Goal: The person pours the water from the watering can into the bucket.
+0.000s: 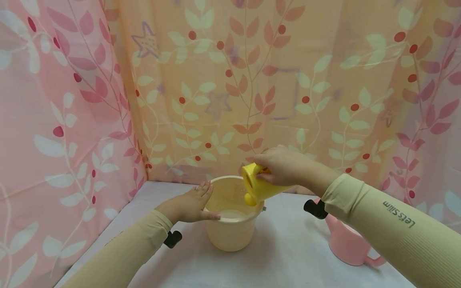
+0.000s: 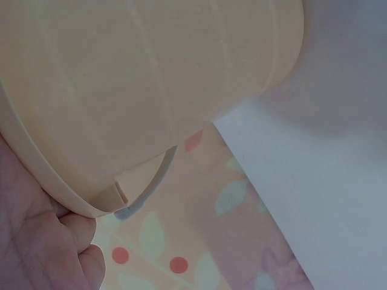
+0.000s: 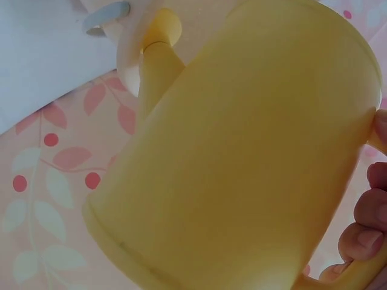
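A cream bucket point(image 1: 230, 236) stands upright on the white surface. My left hand point(image 1: 189, 204) rests on its left rim, fingers extended toward the back and thumb along the near edge. In the left wrist view, the palm side of the left hand point(image 2: 48, 241) touches the rim. My right hand point(image 1: 284, 164) grips the handle of a yellow watering can point(image 1: 270, 190), tilted over the bucket's right side. The can's round spout head hangs inside the rim. In the right wrist view, curled fingers point(image 3: 366, 223) surround the handle beside the can's body.
A pink watering can point(image 1: 347, 244) stands at the right on the white table point(image 1: 291, 248), partly hidden by my right sleeve. Patterned curtains point(image 1: 216, 100) close in the back and sides. A grey bucket handle point(image 2: 148, 187) hangs at the bucket's side.
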{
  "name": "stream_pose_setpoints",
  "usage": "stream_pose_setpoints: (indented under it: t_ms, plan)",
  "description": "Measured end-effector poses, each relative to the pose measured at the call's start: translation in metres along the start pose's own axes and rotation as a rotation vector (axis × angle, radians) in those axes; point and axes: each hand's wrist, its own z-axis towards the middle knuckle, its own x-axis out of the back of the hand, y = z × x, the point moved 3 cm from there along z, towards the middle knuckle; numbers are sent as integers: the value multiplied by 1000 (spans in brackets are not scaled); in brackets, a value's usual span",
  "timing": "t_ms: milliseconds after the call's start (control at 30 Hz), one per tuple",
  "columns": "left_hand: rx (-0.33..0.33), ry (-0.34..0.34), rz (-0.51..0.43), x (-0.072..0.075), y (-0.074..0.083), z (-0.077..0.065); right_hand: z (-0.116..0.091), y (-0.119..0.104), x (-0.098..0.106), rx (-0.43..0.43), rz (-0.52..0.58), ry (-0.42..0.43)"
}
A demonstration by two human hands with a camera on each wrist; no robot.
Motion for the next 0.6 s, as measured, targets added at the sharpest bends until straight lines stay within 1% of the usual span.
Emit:
stream_pose_setpoints:
  t_ms: [267,600]
  plan:
    - [-2,2,2,-1,0,0,-1,2,-3,-10,8,-23]
    - [-14,7,-4,1,1,-2,-3,5,-1,-19,-6,16]
